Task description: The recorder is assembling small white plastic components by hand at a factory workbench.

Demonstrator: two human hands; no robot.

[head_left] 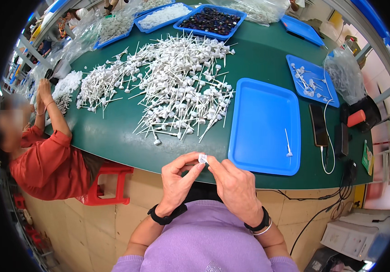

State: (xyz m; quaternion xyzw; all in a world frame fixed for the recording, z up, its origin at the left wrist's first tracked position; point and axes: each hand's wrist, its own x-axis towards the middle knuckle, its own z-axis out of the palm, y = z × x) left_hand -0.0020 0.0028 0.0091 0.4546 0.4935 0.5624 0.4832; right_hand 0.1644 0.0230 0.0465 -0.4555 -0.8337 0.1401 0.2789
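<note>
A green table spreads out before us, tiled floor below, a co-worker in a red top seated at the left on a red plastic stool. Right of centre, a rectangular blue tray carries a single white stick-like piece; a second blue tray beyond holds a scatter of them. At the back, another tray brims with glossy dark pieces. And that heap of white pieces, thin stems, chunky heads, all tangled! Down at the near edge, a small white piece sits pinched between thumb and forefinger of the left hand; the right hand has its fingers bunched right beside it, grip impossible to tell.
</note>
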